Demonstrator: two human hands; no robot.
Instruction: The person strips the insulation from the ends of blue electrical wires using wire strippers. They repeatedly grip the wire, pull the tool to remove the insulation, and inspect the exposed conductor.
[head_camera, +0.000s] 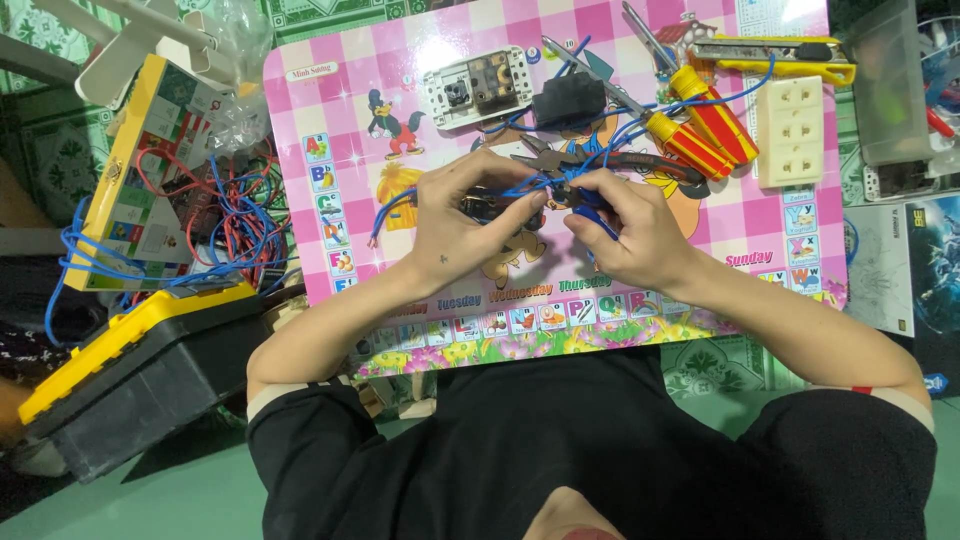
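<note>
Evenly and brightly lit from overhead. White glare at the far edge of the pink checkered table (330, 90), strongest above the white switch plate (476, 87) and again at the far right corner. Soft, short shadows only, close under the left hand (462, 225) and right hand (628, 232). Sharp across the table's middle; slightly soft on the fingertips. Dimmer left of the table, around the yellow-lidded toolbox (130, 370). Wide-angle bowing along the table's near edge, stretching toward the frame corners.
</note>
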